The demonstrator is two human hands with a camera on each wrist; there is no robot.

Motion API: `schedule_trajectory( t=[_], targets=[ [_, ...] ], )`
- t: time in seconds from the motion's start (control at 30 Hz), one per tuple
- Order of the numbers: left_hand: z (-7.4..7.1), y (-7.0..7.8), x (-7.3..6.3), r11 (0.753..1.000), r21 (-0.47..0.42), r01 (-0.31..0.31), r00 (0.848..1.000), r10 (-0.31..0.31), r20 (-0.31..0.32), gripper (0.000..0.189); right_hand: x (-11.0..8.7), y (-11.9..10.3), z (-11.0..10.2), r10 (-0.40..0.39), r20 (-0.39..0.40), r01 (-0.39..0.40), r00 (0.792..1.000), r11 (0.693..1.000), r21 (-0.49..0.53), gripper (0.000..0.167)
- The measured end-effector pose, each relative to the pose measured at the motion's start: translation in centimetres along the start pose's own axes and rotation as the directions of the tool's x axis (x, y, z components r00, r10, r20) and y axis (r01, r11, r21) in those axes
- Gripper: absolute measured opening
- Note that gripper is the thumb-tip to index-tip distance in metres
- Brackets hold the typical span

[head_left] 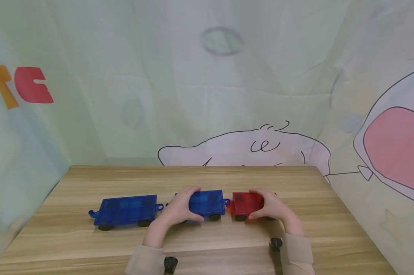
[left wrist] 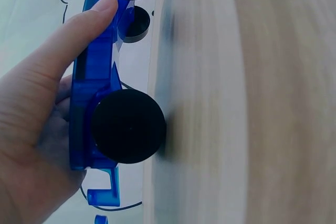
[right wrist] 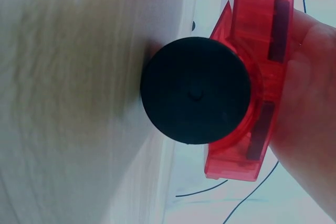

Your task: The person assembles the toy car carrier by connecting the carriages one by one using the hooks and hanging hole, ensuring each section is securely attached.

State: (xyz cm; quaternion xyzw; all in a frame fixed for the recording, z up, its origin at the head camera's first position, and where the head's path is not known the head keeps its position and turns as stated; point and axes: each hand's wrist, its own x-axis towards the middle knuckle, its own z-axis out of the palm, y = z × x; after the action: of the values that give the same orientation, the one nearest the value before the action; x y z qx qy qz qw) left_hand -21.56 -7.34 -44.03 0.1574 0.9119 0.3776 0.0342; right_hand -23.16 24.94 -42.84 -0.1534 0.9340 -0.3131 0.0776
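Observation:
My left hand [head_left: 180,208] grips the middle blue toy train car [head_left: 207,202], thumb on the near side and fingers over the far side. In the left wrist view, its black wheel [left wrist: 128,126] and blue hook [left wrist: 106,195] show. With my right hand [head_left: 273,206] I hold a red toy train car [head_left: 244,202] across its right part; a large black wheel [right wrist: 197,90] fills the right wrist view. The blue ring [head_left: 226,201] meets the red car's left end, but whether they are linked I cannot tell.
A longer blue car [head_left: 128,210] stands to the left, its ring [head_left: 159,207] close to my left hand. All the cars are in a row on a wooden table [head_left: 213,244]. Behind the table's far edge hangs a printed cloth [head_left: 193,95].

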Motion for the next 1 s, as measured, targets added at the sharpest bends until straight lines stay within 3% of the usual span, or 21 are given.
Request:
schedule_trajectory(
  t=[1.0],
  targets=[
    [-0.09,0.15,-0.03,0.999,0.028,-0.022,1.0,0.022,0.015,0.091,0.09,-0.08,0.09,0.012,0.007,-0.012,1.0,1.0,0.011,0.085]
  ],
)
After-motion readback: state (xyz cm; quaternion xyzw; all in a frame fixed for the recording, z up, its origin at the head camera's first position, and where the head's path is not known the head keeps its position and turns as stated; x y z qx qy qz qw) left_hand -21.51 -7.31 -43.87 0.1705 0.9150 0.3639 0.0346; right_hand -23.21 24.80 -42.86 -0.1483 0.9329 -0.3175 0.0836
